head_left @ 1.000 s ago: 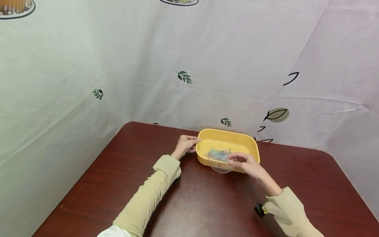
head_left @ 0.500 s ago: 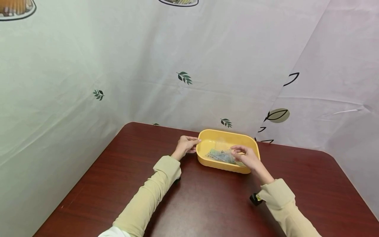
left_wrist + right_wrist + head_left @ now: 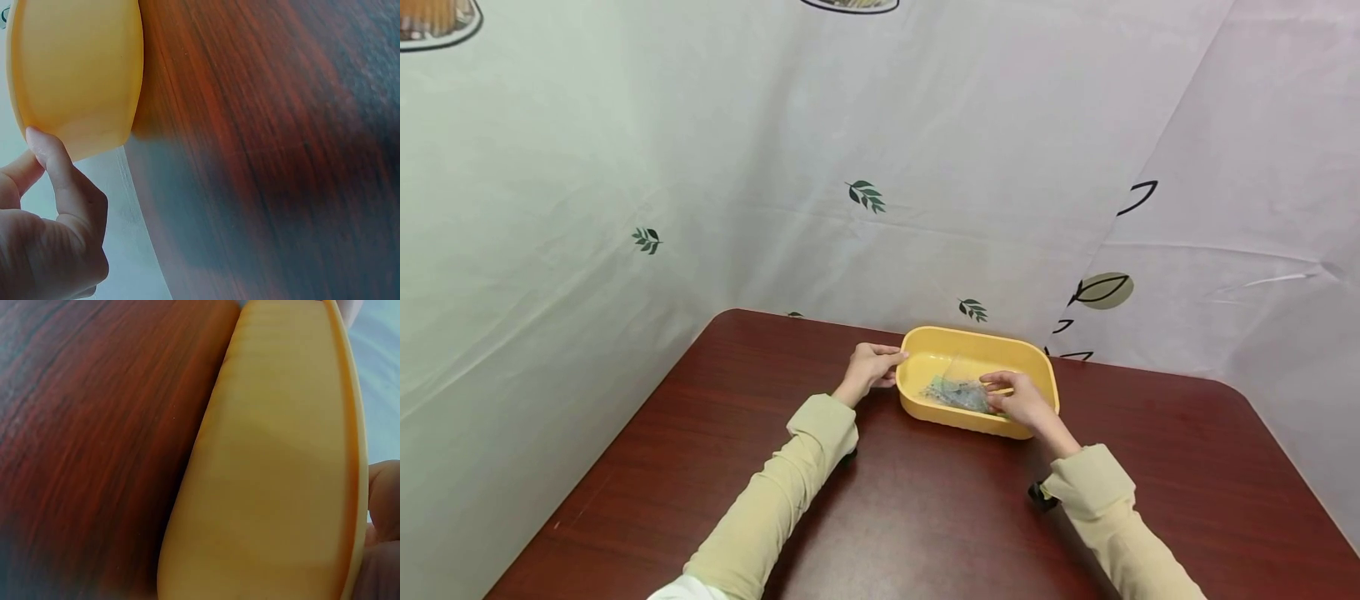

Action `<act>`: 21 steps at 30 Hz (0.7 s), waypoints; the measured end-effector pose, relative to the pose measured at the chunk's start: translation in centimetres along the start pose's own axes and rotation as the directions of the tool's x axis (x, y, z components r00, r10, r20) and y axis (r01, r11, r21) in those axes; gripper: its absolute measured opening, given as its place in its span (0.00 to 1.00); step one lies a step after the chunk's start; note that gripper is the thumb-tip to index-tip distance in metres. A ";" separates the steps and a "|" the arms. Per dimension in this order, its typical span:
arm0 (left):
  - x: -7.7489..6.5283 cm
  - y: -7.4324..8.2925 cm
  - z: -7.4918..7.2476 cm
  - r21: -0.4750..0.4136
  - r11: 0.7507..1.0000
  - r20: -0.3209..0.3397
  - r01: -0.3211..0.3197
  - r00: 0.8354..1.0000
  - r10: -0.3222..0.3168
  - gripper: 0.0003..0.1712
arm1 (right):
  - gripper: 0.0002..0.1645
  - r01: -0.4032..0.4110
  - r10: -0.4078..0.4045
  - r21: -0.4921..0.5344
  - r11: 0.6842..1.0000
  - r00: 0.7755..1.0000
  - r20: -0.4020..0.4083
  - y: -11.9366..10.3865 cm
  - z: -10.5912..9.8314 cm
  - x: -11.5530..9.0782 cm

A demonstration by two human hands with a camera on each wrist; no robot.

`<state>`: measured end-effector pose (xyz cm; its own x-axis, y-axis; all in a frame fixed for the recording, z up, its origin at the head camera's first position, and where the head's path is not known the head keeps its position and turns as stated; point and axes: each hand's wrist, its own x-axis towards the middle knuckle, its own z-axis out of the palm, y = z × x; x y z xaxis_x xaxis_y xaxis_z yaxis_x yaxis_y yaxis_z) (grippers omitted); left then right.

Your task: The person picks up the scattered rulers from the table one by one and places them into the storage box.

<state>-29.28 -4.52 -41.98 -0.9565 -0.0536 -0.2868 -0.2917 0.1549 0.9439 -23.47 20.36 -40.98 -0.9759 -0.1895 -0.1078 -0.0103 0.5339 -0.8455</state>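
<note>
A yellow plastic basin [image 3: 977,421] sits at the back of the table, with several clear plastic packets [image 3: 958,396] lying inside. Their printing or contents look grey, blue and greenish. My left hand [image 3: 868,367] pinches the basin's left rim between thumb and fingers; the left wrist view shows this hand [image 3: 59,219] at the rim's corner. Over the right part of the basin, my right hand [image 3: 1018,400] has its curled fingers and thumb on the edge of a clear plastic packet. In the right wrist view the basin's wall [image 3: 269,456] hides most of that hand [image 3: 384,506].
A dark red-brown wooden table [image 3: 910,517] lies under the basin and both arms. Behind it hangs a pale cloth [image 3: 760,183] with leaf prints, close to the basin's far side. Each wrist wears a black device [image 3: 1042,496] under its beige sleeve.
My right hand has moved from the basin's near rim inward, bringing the clear packet that hung over the rim inside. In the last half second it shifted only slightly. My left hand stays on the rim.
</note>
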 end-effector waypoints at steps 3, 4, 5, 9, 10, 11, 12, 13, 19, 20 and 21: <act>-0.1 0.0 0.0 0.005 1.000 0.000 -0.008 1.000 0.008 0.17 | 0.22 0.019 -0.020 -0.075 0.997 1.000 -0.018 0.1 0.1 0.0; -0.1 0.0 0.0 0.002 1.000 -0.001 -0.009 1.000 0.009 0.17 | 0.22 0.017 -0.021 -0.099 0.995 0.999 -0.030 0.1 0.2 0.1; -0.1 0.0 0.0 0.003 1.000 -0.004 -0.009 1.000 0.009 0.17 | 0.21 0.024 -0.030 -0.132 0.991 0.999 -0.041 0.1 0.3 0.1; -0.3 0.1 0.1 0.008 1.000 -0.031 -0.027 0.999 0.027 0.16 | 0.19 0.049 -0.072 -0.226 0.973 0.993 -0.096 0.0 0.6 0.0; -0.3 0.1 0.2 0.015 0.999 -0.043 -0.040 0.998 0.040 0.16 | 0.18 0.058 -0.087 -0.234 0.970 0.989 -0.116 0.0 0.7 -0.1; -0.4 0.1 0.2 0.029 0.998 -0.056 -0.058 0.997 0.059 0.15 | 0.17 0.075 -0.111 -0.243 0.967 0.984 -0.137 0.0 0.9 -0.2; -0.5 0.1 0.2 0.050 0.996 -0.069 -0.080 0.994 0.083 0.15 | 0.17 0.092 -0.133 -0.244 0.965 0.978 -0.158 0.0 1.0 -0.3; -0.6 0.1 0.3 0.085 0.990 -0.084 -0.109 0.990 0.116 0.14 | 0.16 0.118 -0.166 -0.250 0.961 0.970 -0.179 0.0 1.2 -0.4; -1.7 -0.1 0.1 0.404 0.863 -0.108 -0.304 0.921 0.375 0.14 | 0.16 0.284 -0.373 -0.322 0.903 0.889 -0.264 -0.4 2.2 -2.2; -1.9 -0.1 0.0 0.443 0.834 -0.095 -0.328 0.908 0.407 0.15 | 0.17 0.302 -0.401 -0.345 0.889 0.877 -0.264 -0.4 2.4 -2.6; -2.2 -0.1 -0.1 0.473 0.807 -0.077 -0.354 0.896 0.438 0.16 | 0.18 0.318 -0.426 -0.369 0.873 0.866 -0.261 -0.4 2.5 -3.1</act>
<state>-27.17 -4.50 -41.48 -0.9840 -0.0558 0.1693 0.1006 0.6106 0.7856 -19.85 18.65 -41.63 -0.8980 -0.1764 0.4031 -0.3996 0.7104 -0.5794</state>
